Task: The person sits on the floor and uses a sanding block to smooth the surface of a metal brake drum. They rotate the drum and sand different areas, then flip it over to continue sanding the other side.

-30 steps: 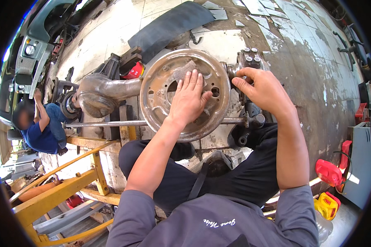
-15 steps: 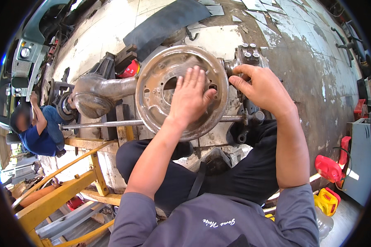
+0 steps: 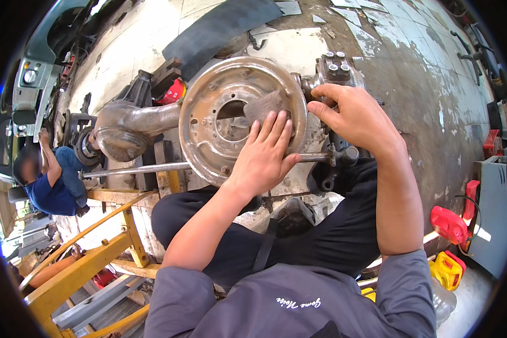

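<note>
In front of me stands a round brown metal brake backing plate (image 3: 203,135) with a centre hole and bolt holes. My left hand (image 3: 265,155) lies flat on its lower right face, fingers stretched out. Under those fingertips is a grey-brown piece that looks like sandpaper or cloth (image 3: 265,107), reaching partly over the centre hole. My right hand (image 3: 349,115) is bent round the plate's right rim, with thumb and forefinger at the edge; its other fingers are partly hidden. The plate sits on an axle housing (image 3: 127,127) that runs off to the left.
A steel rod (image 3: 141,169) passes below the plate. A hub with studs (image 3: 338,70) is at the right. Yellow frame bars (image 3: 84,270) stand at lower left. Another person (image 3: 53,180) crouches at far left. Red (image 3: 449,223) and yellow containers (image 3: 448,272) are at right.
My left hand has slid down toward the plate's lower right, baring more of the grey-brown piece and the centre hole. My right hand stays at the rim.
</note>
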Demonstrator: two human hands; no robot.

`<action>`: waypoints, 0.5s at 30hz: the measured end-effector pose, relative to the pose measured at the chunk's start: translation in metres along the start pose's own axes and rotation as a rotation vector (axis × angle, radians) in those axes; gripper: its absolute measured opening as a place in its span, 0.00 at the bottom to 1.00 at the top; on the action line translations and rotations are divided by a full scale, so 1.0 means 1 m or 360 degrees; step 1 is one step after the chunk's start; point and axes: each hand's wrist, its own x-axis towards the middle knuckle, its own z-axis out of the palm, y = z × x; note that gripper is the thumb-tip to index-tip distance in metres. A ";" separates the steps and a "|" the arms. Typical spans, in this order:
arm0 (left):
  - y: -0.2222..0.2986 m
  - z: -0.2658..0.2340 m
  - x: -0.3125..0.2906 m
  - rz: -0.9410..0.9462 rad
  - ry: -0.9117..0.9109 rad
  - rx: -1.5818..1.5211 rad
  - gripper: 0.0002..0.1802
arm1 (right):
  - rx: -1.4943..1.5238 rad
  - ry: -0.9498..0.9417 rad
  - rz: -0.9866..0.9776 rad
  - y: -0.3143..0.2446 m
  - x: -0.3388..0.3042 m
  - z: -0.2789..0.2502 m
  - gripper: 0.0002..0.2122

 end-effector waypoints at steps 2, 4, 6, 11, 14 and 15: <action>0.006 -0.004 -0.020 -0.0012 -0.0030 -0.0042 0.40 | 0.0002 0.0008 -0.0044 0.000 0.000 0.000 0.18; 0.003 -0.007 -0.030 0.0005 -0.0085 -0.0075 0.40 | 0.0001 0.0034 -0.0094 -0.003 0.003 0.005 0.16; 0.000 -0.010 -0.032 0.0013 -0.0141 -0.0117 0.39 | -0.0025 0.0068 -0.0150 -0.003 0.007 0.008 0.16; -0.016 -0.011 -0.002 -0.0018 0.0096 -0.0112 0.36 | 0.0015 -0.0034 -0.0046 -0.012 0.013 0.007 0.17; -0.007 -0.018 -0.012 0.0036 -0.0011 -0.0163 0.35 | 0.0029 -0.0066 -0.0008 -0.007 0.008 0.004 0.17; -0.003 -0.014 -0.020 0.0086 0.0027 -0.0122 0.33 | 0.0034 -0.0043 -0.0028 -0.006 0.008 0.003 0.17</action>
